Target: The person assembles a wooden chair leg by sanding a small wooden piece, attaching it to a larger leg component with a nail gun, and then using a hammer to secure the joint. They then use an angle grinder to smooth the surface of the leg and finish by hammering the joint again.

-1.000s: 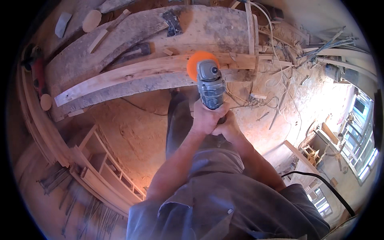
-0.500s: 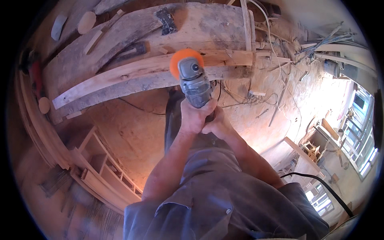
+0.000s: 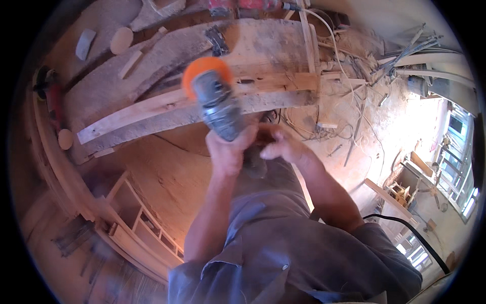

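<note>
An angle grinder with a grey head and body and an orange disc is in front of me, tilted up to the left. My left hand is wrapped round its body. Just right of the tool's rear end is my right hand, with thumb and fingers apart and slightly curled. It seems to hold nothing, though the fingertips are partly hidden. Beyond the grinder lies a long curved wooden piece on the bench; the disc covers part of it in this view.
The dusty workbench bears offcuts and a dark block. A red power tool is at the far left, another red tool at the top. Cables lie on the floor at right. A wooden frame stands at lower left.
The grinder has swung left, its disc now further left along the curved piece. My right hand has loosened from the tool and moved right; my left hand keeps its hold.
</note>
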Action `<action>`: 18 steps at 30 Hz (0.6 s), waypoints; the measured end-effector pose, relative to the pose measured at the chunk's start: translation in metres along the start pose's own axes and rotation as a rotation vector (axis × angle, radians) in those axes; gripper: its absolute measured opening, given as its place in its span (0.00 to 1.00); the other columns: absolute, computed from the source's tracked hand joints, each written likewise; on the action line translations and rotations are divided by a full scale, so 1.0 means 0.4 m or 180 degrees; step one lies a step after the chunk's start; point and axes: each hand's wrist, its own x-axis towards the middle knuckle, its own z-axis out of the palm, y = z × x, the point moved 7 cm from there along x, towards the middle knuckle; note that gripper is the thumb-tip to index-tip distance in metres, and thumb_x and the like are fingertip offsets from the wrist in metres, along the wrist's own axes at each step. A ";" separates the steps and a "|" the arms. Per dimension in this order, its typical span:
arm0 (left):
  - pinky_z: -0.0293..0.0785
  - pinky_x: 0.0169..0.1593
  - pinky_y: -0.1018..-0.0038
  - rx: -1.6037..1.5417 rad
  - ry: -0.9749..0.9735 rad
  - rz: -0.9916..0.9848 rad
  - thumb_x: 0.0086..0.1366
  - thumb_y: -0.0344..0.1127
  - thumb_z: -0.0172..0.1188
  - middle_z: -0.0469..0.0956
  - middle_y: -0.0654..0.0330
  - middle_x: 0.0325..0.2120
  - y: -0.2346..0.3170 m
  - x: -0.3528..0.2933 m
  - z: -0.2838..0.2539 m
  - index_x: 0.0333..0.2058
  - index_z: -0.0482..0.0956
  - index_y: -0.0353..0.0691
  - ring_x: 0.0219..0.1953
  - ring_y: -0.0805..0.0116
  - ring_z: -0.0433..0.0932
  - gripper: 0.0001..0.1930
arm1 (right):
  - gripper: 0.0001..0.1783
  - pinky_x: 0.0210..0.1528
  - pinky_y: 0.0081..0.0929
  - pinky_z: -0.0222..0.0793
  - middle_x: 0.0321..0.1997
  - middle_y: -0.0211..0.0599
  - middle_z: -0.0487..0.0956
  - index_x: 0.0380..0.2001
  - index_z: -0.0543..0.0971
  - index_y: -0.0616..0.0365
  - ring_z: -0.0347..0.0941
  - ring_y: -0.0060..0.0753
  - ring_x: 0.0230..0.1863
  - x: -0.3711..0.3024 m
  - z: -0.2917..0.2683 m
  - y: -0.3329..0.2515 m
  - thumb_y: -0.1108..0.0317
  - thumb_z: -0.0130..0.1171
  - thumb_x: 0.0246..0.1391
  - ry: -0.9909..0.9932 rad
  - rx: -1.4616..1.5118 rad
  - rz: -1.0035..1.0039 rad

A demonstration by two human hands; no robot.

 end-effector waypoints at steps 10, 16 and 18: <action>0.79 0.37 0.66 -0.0666 0.1246 0.1060 0.57 0.27 0.67 0.81 0.52 0.29 0.157 -0.034 -0.407 0.38 0.78 0.30 0.30 0.60 0.81 0.11 | 0.23 0.26 0.28 0.76 0.40 0.37 0.81 0.56 0.77 0.65 0.78 0.29 0.29 0.593 0.206 -0.196 0.69 0.57 0.57 0.0873 -0.0972 -0.0320; 0.79 0.35 0.64 -0.0894 0.1695 0.1109 0.58 0.27 0.66 0.79 0.52 0.29 0.115 -0.109 -0.451 0.41 0.76 0.29 0.29 0.59 0.80 0.13 | 0.21 0.34 0.36 0.81 0.35 0.47 0.82 0.50 0.79 0.62 0.82 0.40 0.31 0.704 0.144 -0.198 0.63 0.56 0.56 0.2367 -0.1435 -0.0400; 0.79 0.34 0.64 -0.0971 0.1616 0.1048 0.58 0.27 0.65 0.79 0.52 0.29 0.085 -0.101 -0.434 0.40 0.76 0.29 0.28 0.59 0.80 0.12 | 0.17 0.24 0.35 0.76 0.30 0.45 0.80 0.43 0.78 0.66 0.79 0.39 0.24 0.702 0.069 -0.228 0.64 0.57 0.56 0.2807 -0.1534 -0.0789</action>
